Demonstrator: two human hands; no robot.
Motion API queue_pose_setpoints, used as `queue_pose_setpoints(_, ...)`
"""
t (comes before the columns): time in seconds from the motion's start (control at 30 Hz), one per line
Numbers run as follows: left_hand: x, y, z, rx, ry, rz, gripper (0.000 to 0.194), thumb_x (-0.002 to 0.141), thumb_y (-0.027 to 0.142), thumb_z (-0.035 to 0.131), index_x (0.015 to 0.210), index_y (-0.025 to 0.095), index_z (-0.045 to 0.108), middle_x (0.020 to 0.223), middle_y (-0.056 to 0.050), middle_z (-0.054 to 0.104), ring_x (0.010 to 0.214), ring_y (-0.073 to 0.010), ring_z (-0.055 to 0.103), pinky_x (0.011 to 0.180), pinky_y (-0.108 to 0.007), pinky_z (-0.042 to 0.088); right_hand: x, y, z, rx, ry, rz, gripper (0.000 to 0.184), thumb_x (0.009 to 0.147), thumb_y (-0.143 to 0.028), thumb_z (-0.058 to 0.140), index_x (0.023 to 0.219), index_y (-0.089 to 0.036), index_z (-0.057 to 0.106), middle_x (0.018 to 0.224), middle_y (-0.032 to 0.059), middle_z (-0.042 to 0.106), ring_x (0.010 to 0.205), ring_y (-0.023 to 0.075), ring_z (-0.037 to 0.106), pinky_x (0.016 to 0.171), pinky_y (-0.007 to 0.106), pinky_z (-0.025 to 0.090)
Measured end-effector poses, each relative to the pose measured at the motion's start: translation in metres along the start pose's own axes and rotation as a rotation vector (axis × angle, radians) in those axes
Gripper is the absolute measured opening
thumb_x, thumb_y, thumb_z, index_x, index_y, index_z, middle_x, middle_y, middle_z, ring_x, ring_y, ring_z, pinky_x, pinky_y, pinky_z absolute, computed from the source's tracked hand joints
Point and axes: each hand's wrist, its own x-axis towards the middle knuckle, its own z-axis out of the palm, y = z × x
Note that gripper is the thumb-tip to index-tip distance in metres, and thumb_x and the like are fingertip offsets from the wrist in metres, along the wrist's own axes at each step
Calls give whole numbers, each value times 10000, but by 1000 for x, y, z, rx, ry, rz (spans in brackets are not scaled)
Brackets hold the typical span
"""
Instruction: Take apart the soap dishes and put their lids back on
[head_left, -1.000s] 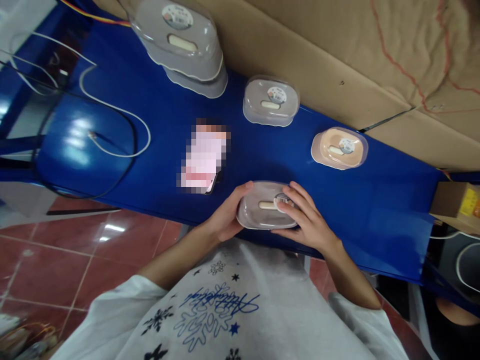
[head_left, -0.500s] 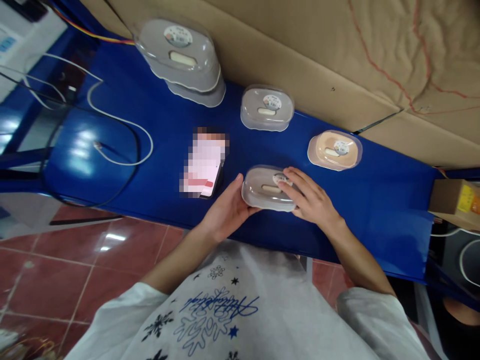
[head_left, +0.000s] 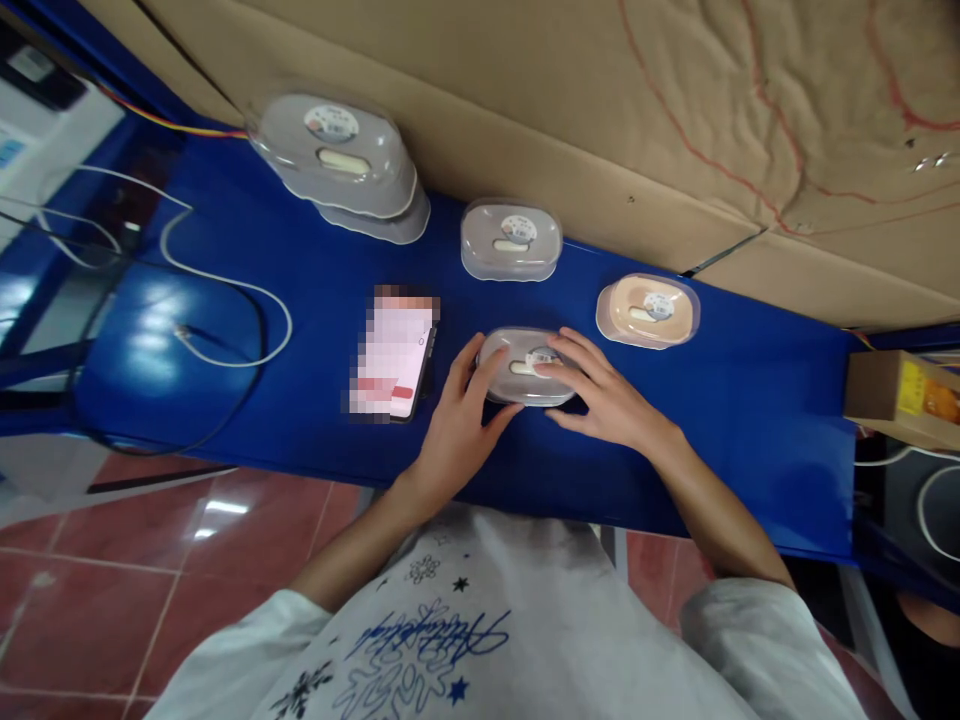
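Close to the table's front edge, a grey plastic container (head_left: 517, 392) with a clear lid, a round label and a pale oblong inset sits between my hands. My left hand (head_left: 466, 405) grips its left end, fingers over the lid and thumb at the front side. At the other end, my right hand (head_left: 600, 395) has its fingers across the lid by the label and its thumb low at the front. A phone (head_left: 394, 350) with a blurred screen lies left of my left hand. Behind the held container stands a similar grey container (head_left: 511, 262).
A peach container (head_left: 667, 322) stands at the back right, and stacked larger grey containers (head_left: 341, 185) at the back left. Cables (head_left: 277, 350) loop over the left of the blue table (head_left: 750, 440). Brown cardboard (head_left: 510, 110) lines the back; a small box (head_left: 892, 400) is far right.
My left fingers have moved from the container's left side onto its lid. The container appears lower and level between both hands. The whole view has shifted slightly.
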Motion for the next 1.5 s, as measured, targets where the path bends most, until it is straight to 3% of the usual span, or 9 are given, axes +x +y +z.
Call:
queue_pose_setpoints(0.17, 16, 4, -5, 124, -37, 12, 632, 987, 288, 755, 1552, 293, 472, 1638, -174, 478, 1470, -368, 578, 1177, -552, 560, -10, 15, -32, -133, 120, 108, 787, 1019, -450, 720, 1697, -346, 335, 1709, 109, 476, 1619, 368, 402, 1316, 666, 357)
queue_pose_setpoints(0.33, 55, 7, -2, 212, -119, -14, 650, 941, 273, 805, 1510, 212, 498, 1575, -221, 473, 1343, -409, 653, 1066, -568, 617, -36, 64, -62, -419, 230, 421, 865, 991, -643, 675, 1697, -276, 338, 1760, 163, 376, 1646, 462, 296, 1296, 763, 233)
queue_pose_setpoints(0.57, 90, 0, 20, 25, -63, -55, 818, 839, 172, 866, 1522, 198, 417, 1548, -222, 414, 1385, -418, 600, 1094, -585, 579, -84, 49, -54, -311, 233, 445, 811, 904, -689, 763, 1553, -274, 510, 1558, 182, 486, 1492, 433, 505, 1233, 656, 436)
queue_pose_setpoints(0.7, 71, 7, 13, -104, -79, 17, 912, 914, 233, 794, 1647, 271, 252, 1728, -242, 191, 1476, -394, 532, 1146, -588, 547, -94, 2, -29, -204, 197, 440, 815, 880, -651, 815, 1550, -313, 495, 1477, 165, 498, 1422, 416, 553, 1175, 624, 523)
queue_pose_setpoints(0.87, 17, 12, -7, -241, -275, 138, 1040, 926, 461, 820, 1713, 313, 155, 1704, -205, 375, 1594, -397, 405, 1275, -636, 411, -82, -45, 2, -35, 184, 377, 925, 870, -725, 778, 1622, -340, 400, 1550, 177, 487, 1453, 426, 530, 1166, 640, 529)
queue_pose_setpoints(1.1, -18, 0, -5, -163, -433, 238, 1258, 794, 419, 951, 1728, 338, 112, 1734, -217, 373, 1619, -418, 369, 1324, -721, 252, -76, -6, -10, -149, 264, 428, 750, 938, -508, 766, 1586, -287, 463, 1605, 175, 523, 1503, 419, 504, 1221, 646, 442)
queue_pose_setpoints(1.23, -16, 0, -12, -54, -526, 287, 1104, 809, 347, 921, 1693, 290, 263, 1726, -219, 367, 1614, -421, 362, 1337, -704, 205, -78, 20, -9, -266, 259, 482, 721, 946, -527, 720, 1564, -252, 470, 1620, 195, 522, 1532, 430, 482, 1227, 662, 410)
queue_pose_setpoints(1.37, -15, 1, -10, -13, -539, 288, 913, 846, 208, 797, 1647, 260, 361, 1584, -192, 537, 1522, -384, 489, 1331, -675, 190, -72, -1, -8, -325, 201, 478, 706, 1015, -553, 630, 1636, -311, 395, 1747, 155, 392, 1656, 452, 279, 1287, 757, 227)
queue_pose_setpoints(1.5, -12, 0, -3, -147, -525, 223, 1037, 820, 419, 888, 1671, 328, 301, 1584, -164, 547, 1483, -399, 517, 1265, -656, 300, -65, -50, -7, -105, 12, 218, 835, 992, -635, 672, 1693, -328, 337, 1727, 133, 446, 1600, 392, 422, 1268, 646, 386)
